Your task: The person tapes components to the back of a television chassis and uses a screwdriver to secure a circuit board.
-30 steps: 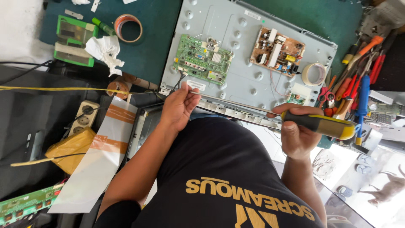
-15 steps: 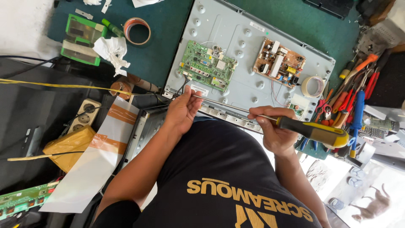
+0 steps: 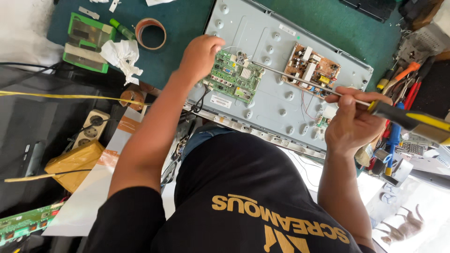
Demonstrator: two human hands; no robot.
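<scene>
A grey metal back panel (image 3: 262, 33) lies on a green mat and carries a green circuit board (image 3: 233, 77) and a brown circuit board (image 3: 313, 70). My left hand (image 3: 199, 56) rests on the left upper corner of the green board, fingers curled onto it. My right hand (image 3: 351, 122) grips a long screwdriver (image 3: 408, 119) with a black and yellow handle. Its thin steel shaft runs left across the panel, and the tip sits at the green board's top right corner.
A tape roll (image 3: 150, 33), crumpled white tissue (image 3: 123, 54) and a small green framed part (image 3: 86, 42) lie at the upper left. A white power strip (image 3: 91, 129) and a yellow packet (image 3: 75, 161) sit left. Several hand tools (image 3: 403, 79) are piled at the right.
My left hand moved up from the panel's lower edge onto the green board. My right hand swung the screwdriver round, bringing its tip to the green board.
</scene>
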